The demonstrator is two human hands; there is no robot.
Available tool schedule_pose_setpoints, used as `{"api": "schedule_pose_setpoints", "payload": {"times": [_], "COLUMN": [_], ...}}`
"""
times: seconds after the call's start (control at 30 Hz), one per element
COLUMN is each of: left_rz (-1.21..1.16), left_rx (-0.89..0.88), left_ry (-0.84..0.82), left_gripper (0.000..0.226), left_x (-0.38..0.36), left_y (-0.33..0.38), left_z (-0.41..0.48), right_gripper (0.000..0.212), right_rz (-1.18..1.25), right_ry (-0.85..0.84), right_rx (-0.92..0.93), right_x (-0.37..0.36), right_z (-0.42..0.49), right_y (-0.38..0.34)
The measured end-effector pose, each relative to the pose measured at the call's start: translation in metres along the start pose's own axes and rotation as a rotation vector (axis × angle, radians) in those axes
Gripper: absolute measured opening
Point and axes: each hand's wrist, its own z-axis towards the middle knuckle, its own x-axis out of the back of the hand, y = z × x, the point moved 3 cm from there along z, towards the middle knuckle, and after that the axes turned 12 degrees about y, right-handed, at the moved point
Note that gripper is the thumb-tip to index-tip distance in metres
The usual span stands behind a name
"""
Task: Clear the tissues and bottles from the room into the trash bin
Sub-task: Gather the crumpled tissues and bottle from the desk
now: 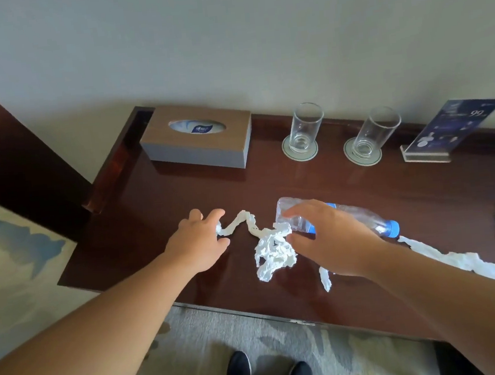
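On the dark desk (150,196), left hand (197,243) pinches a tissue (272,251), right hand (333,239) grips the bottle (360,215).

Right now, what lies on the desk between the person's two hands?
The head view shows a twisted white tissue running from the left hand, which pinches its end, to a crumpled wad beside the right hand, which grips the bottle.

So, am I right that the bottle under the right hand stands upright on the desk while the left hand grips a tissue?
Not quite: the head view shows the bottle lying on its side on the desk under the right hand; the left hand grips a tissue.
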Motion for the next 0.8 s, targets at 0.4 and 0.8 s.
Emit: {"api": "schedule_pose_setpoints", "payload": {"times": [0.4,0.8], "left_rz": [0.043,-0.052], "left_rx": [-0.120,-0.110], "left_ry": [0.022,0.030], "left_gripper": [0.047,0.015], "left_x": [-0.010,-0.012], "left_y": [0.002,0.003], "left_z": [0.020,0.022], "right_gripper": [0.037,0.039], "right_rz": [0.001,0.005], "right_ry": [0.012,-0.032], "right_rx": [-0.062,-0.086], "right_x": [-0.009,-0.018], "right_z": [0.011,0.007], "right_y": [-0.006,-0.002]}}
